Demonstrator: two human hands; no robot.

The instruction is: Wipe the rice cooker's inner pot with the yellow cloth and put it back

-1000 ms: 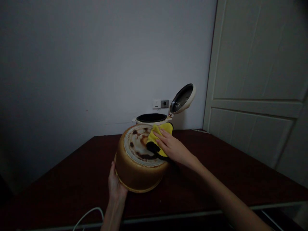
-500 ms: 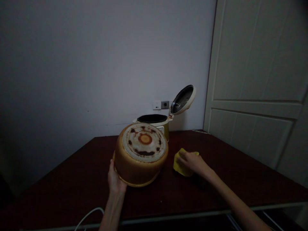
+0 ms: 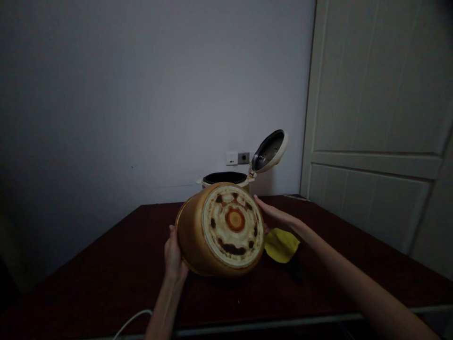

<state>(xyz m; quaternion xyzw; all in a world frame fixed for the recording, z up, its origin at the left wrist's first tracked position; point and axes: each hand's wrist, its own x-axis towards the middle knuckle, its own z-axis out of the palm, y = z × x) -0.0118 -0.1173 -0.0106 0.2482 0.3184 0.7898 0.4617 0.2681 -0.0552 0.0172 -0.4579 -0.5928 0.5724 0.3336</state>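
Note:
A golden-brown rice cooker inner pot (image 3: pixel 198 233) is held tilted, its stained pale base with dark marks facing me and to the right. My left hand (image 3: pixel 174 257) grips its rim at the lower left. Against the right side of the base is my right hand (image 3: pixel 274 216), fingers partly hidden behind the pot. Just below that hand, a yellow cloth (image 3: pixel 282 245) shows; whether it still touches the fingers is unclear. Behind the pot stands the rice cooker (image 3: pixel 226 178), with its lid (image 3: pixel 269 151) raised to the right.
The dark red tabletop (image 3: pixel 116 259) reaches back to a pale wall (image 3: pixel 141 94) with sockets (image 3: pixel 238 158). A white cord (image 3: pixel 132 321) curves at the front edge. A white panelled door (image 3: pixel 371 132) stands on the right.
My right hand has moved left and up from the yellow cloth to the pot's side. The pot has shifted right and turned, its base now facing more to the right.

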